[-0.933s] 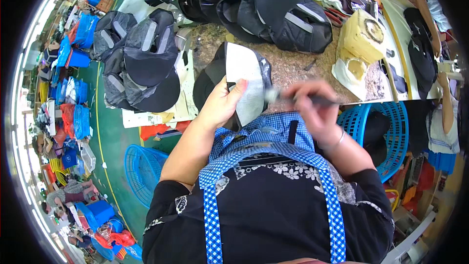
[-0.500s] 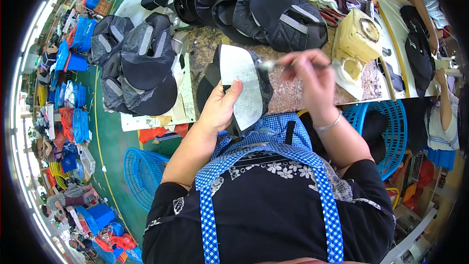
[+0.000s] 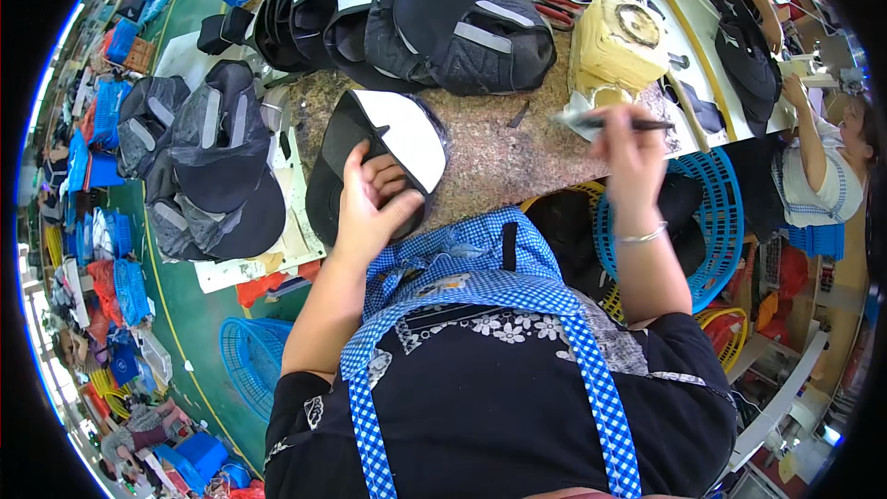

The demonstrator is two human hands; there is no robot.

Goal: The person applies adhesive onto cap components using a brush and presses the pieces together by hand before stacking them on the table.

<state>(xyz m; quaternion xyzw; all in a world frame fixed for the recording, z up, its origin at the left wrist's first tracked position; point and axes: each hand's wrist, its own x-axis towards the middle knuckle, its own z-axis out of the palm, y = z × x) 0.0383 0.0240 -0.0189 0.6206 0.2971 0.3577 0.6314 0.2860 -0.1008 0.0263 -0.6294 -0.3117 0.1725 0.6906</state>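
Note:
A black cap [image 3: 325, 152] with a white panel [image 3: 399, 137] rests on the worktable in front of me. At its near edge, my left hand [image 3: 374, 194] holds it with the fingers curled and the thumb along the rim. Farther right, my right hand [image 3: 631, 162] pinches a brush [image 3: 658, 125] by its dark handle. The brush's pale tip points left, near the hollow at the foot of a yellowish, crusted block-shaped container [image 3: 617, 42], and is apart from the cap.
Several black caps stand in a row [image 3: 462, 28] behind my hands; more grey-and-black caps [image 3: 217, 148] lie at the left. Red-handled pliers or scissors [image 3: 558, 11] lie beside the container. Blue baskets [image 3: 725, 222] stand below the table edge. Another person's arm [image 3: 806, 120] reaches in at the right.
My right hand has moved right with the brush, away from the white panel to beside the yellowish container. The cap has turned and tilted in my left hand, whose fingers now show. The view has shifted.

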